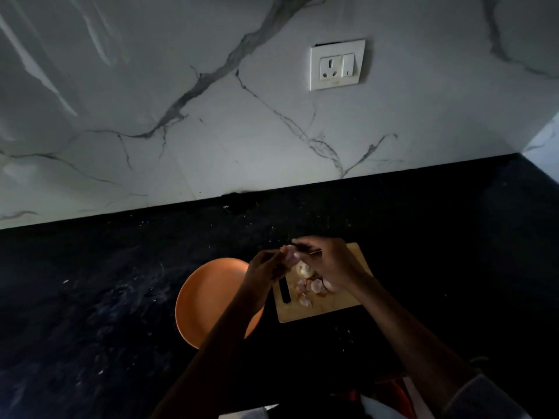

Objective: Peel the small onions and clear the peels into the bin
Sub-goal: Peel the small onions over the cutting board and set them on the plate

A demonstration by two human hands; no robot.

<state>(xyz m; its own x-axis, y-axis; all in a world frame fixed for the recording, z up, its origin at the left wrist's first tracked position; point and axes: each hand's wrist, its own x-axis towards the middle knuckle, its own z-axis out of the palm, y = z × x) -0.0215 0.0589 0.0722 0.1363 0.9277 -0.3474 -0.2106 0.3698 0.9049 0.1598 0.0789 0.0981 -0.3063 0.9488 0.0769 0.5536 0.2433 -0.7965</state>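
Above a wooden cutting board (338, 303) my two hands meet around a small pinkish onion (289, 252). My left hand (266, 267) holds it from the left. My right hand (325, 261) pinches at its top from the right. A pale peeled onion (304, 269) lies on the board under my hands. Several pink peel scraps (311, 288) are scattered on the board just below it. No bin is in view.
An orange plate (205, 297) sits on the black countertop (121, 282) left of the board, partly under my left forearm. A white marble wall with a power socket (337, 65) rises behind the counter. Light specks dot the counter.
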